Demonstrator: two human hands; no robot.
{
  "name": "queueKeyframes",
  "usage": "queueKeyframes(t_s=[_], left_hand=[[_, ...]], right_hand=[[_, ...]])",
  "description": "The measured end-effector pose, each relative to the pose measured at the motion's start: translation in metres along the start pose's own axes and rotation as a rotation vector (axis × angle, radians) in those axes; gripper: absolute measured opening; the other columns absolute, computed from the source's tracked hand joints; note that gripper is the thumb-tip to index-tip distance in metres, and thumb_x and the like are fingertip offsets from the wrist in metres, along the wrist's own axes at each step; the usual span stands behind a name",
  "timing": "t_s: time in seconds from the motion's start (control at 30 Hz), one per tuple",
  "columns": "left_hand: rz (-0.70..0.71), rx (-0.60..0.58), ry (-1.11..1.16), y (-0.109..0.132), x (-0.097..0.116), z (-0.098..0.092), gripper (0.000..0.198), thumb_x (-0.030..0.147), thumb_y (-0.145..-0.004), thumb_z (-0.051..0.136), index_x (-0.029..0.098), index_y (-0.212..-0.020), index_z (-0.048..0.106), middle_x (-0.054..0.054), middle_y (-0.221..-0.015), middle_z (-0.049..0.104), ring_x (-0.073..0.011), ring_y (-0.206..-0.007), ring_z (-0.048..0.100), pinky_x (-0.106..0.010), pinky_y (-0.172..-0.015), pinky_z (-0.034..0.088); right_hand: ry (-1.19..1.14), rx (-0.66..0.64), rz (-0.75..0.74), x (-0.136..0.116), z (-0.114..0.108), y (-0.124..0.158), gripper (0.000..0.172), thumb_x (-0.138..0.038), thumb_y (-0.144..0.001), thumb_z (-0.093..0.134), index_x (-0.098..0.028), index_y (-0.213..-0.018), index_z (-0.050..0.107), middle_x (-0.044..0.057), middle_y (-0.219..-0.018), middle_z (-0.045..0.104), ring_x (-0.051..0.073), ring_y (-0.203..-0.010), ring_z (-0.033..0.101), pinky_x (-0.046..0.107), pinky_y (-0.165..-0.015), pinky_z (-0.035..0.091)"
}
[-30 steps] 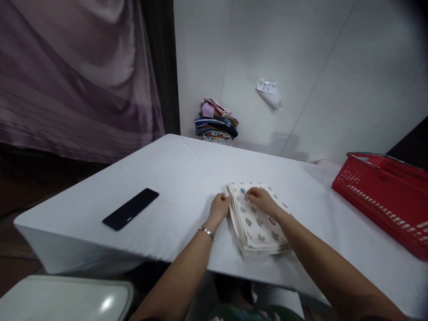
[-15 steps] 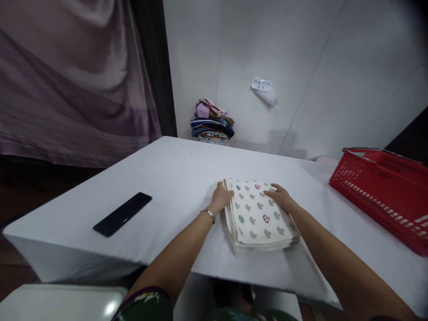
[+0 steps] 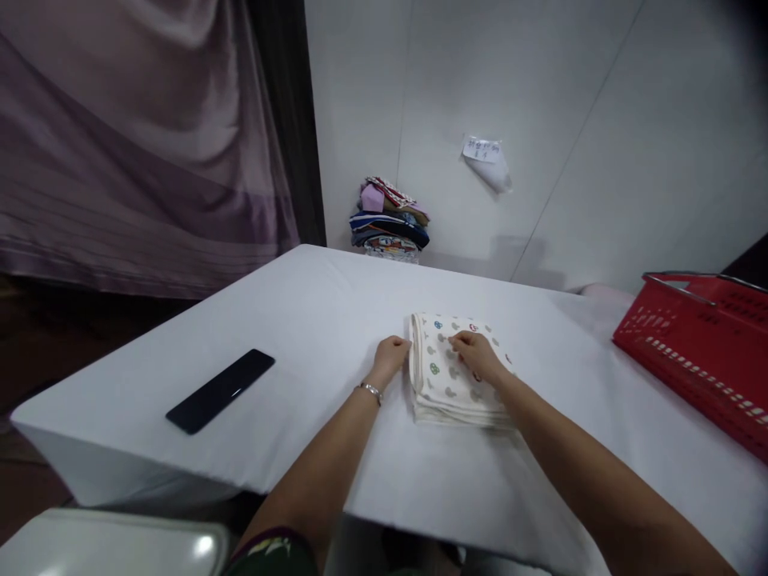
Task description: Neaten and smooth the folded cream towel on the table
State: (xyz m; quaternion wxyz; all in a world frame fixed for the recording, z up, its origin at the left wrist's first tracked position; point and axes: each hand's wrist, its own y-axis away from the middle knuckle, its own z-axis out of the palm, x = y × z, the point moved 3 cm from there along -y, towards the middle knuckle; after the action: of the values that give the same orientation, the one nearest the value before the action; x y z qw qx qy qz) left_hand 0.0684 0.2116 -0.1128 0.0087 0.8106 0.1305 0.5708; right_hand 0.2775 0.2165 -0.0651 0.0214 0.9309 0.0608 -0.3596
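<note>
Cloth (image 3: pixel 447 382) folded flat

In the head view, the cloth sits at 4 o'clock from the middle, on the tabletop (image 3: pixel 336 320). Its folds look mostly done; I can't tell if any are left. The left hand (image 3: pixel 390 358) is pinched at its 9 o'clock edge. The right hand (image 3: pixel 478 358) bunches its fingertips over the top. I can't tell if either grips cloth. The right arm (image 3: pixel 576 452) hides a bit. Around the cloth: black slab (image 3: pixel 222 390) at 9, clothes pile (image 3: pixel 390 218) at 11, red basket (image 3: pixel 702 360) at 3.

A folded cloth (image 3: pixel 442 380) — printed — lies left of the basket (image 3: pixel 714 340).
</note>
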Motion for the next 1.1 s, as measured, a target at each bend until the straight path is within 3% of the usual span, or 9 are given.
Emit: queueKeyframes(t_s=[0.1,0.2,0.3,0.5,0.73,1.1], left_hand=[[0.063,-0.037,-0.015,0.012,0.003,0.003,0.021,0.033,-0.072,0.055,0.014,-0.073,0.064,-0.002,-0.071,0.064,-0.0054,-0.057,0.050,-0.016,-0.055,0.035],[0.092,-0.069,-0.062,0.020,0.010,0.004,0.020,0.032,-0.070,0.056,0.015,-0.067,0.065,-0.001,-0.068,0.065,-0.0071,-0.061,0.051,-0.017,-0.057,0.034],[0.085,-0.081,-0.113,0.024,0.011,0.003,0.021,0.033,-0.070,0.055,0.015,-0.067,0.066,-0.002,-0.069,0.065,-0.0082,-0.062,0.052,-0.018,-0.058,0.032],[0.052,-0.049,-0.190,0.029,0.009,0.005,0.018,0.032,-0.071,0.057,0.018,-0.076,0.066,-0.005,-0.080,0.068,-0.0109,-0.070,0.056,-0.020,-0.063,0.034],[0.064,-0.085,-0.170,0.031,0.010,0.007,0.024,0.040,-0.072,0.056,0.018,-0.074,0.066,-0.005,-0.081,0.068,-0.0127,-0.071,0.057,-0.021,-0.064,0.035],[0.082,-0.250,-0.028,0.026,0.001,0.016,0.023,0.031,-0.072,0.050,0.016,-0.073,0.068,0.000,-0.070,0.066,-0.0082,-0.062,0.053,-0.018,-0.056,0.034]], right_hand=[[0.014,-0.122,0.016,-0.023,0.026,0.002,0.030,-0.036,-0.087,0.045,-0.012,-0.079,0.060,-0.001,-0.052,0.052,0.007,-0.041,0.043,0.015,-0.044,0.032],[0.075,-0.174,0.040,-0.036,0.037,0.000,0.029,-0.036,-0.086,0.048,-0.011,-0.076,0.061,-0.001,-0.046,0.049,0.007,-0.037,0.040,0.016,-0.042,0.029],[0.147,-0.173,0.047,-0.042,0.039,-0.007,0.026,-0.034,-0.081,0.055,-0.011,-0.071,0.062,0.000,-0.045,0.048,0.007,-0.040,0.042,0.016,-0.045,0.029],[0.174,-0.161,0.060,-0.043,0.044,-0.015,0.008,-0.012,-0.069,0.059,-0.010,-0.062,0.060,0.000,-0.047,0.048,0.007,-0.048,0.045,0.015,-0.049,0.029],[-0.030,-0.230,0.111,-0.030,0.041,-0.007,0.018,-0.022,-0.084,0.043,-0.010,-0.077,0.055,0.000,-0.056,0.053,0.005,-0.041,0.044,0.013,-0.039,0.029],[0.045,-0.194,0.137,-0.039,0.047,-0.010,0.012,-0.021,-0.074,0.056,-0.010,-0.072,0.055,-0.002,-0.042,0.047,0.007,-0.036,0.043,0.014,-0.041,0.029]])
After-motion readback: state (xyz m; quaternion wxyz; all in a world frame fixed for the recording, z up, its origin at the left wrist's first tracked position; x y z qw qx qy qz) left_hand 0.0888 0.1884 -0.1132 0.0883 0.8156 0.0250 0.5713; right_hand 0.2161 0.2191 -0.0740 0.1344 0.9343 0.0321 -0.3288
